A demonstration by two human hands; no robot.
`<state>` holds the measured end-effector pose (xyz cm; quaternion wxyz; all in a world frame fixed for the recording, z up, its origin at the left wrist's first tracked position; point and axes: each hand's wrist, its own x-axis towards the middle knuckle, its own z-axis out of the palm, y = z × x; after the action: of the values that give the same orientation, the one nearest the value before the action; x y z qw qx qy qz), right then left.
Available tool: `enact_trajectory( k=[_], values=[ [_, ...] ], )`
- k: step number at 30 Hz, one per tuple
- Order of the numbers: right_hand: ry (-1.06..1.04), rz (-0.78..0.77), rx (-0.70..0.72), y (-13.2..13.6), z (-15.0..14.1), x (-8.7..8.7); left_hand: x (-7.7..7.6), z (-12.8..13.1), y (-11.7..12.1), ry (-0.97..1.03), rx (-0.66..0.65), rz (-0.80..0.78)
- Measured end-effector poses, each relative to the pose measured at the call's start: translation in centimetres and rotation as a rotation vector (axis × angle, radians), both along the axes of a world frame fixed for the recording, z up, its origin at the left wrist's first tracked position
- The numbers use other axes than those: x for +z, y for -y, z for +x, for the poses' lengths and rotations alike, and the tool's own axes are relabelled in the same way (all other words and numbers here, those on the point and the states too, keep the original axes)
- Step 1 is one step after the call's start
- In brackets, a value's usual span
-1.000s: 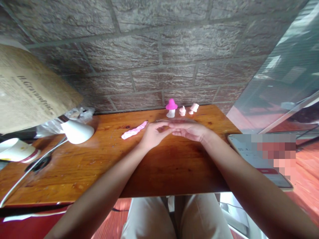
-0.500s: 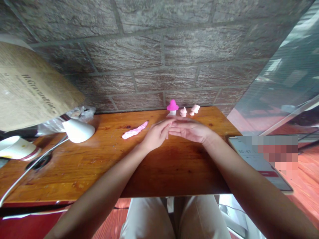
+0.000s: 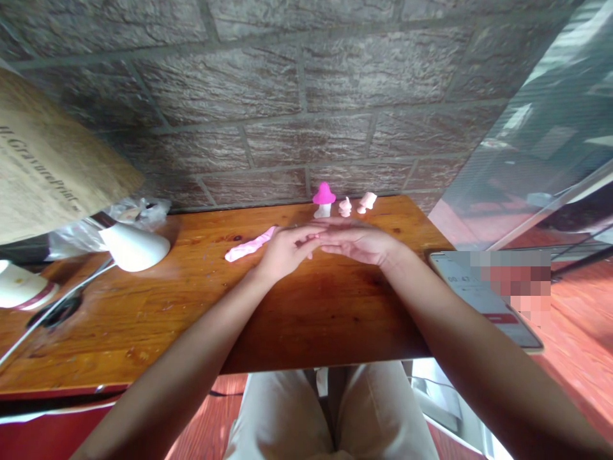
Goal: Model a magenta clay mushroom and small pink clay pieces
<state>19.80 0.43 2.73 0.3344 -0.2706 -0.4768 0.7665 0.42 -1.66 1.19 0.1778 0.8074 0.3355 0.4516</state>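
My left hand (image 3: 285, 250) and my right hand (image 3: 360, 244) meet over the middle of the table. The left fingers are bent together over the right fingers, and a tiny pink spot shows there; whether it is clay or a fingertip I cannot make out. Palm up, the right hand has its fingers stretched out beneath the left ones. Beside my left hand lies a long pink strip of what looks like clay or its wrapper (image 3: 249, 246). Behind the hands stands a model mushroom (image 3: 324, 195) with a magenta cap and white stem. Two small pale pink figures (image 3: 345, 206) (image 3: 367, 202) sit to its right.
The wooden table (image 3: 306, 319) runs up to a brick wall (image 3: 268, 96). At left are a brown paper bag (image 3: 48, 160), a white cone-shaped object (image 3: 136, 246), a paper cup (image 3: 23, 285) and a white cable (image 3: 57, 310). A phone (image 3: 483, 294) lies at the right edge beside a glass panel (image 3: 522, 153).
The left fingers have shifted slightly against the right ones, first straightening, then bending again. The whole view has swung a little, moving everything left and up. The objects on the table stay put.
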Motion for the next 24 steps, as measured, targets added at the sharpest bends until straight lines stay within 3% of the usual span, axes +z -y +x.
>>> enact_trajectory(
  k=[6, 19, 24],
  values=[
    [0.029, 0.028, -0.032, -0.24, -0.07, -0.42, -0.11, 0.27, 0.20, -0.067, 0.010, 0.060],
    [-0.036, 0.100, 0.021, 0.14, -0.07, -0.33, -0.29, 0.52, 0.02, -0.009, -0.002, 0.025],
    [0.020, 0.104, 0.019, 0.11, 0.11, -0.33, -0.20, 0.49, 0.01, 0.030, 0.010, -0.091]
  ],
)
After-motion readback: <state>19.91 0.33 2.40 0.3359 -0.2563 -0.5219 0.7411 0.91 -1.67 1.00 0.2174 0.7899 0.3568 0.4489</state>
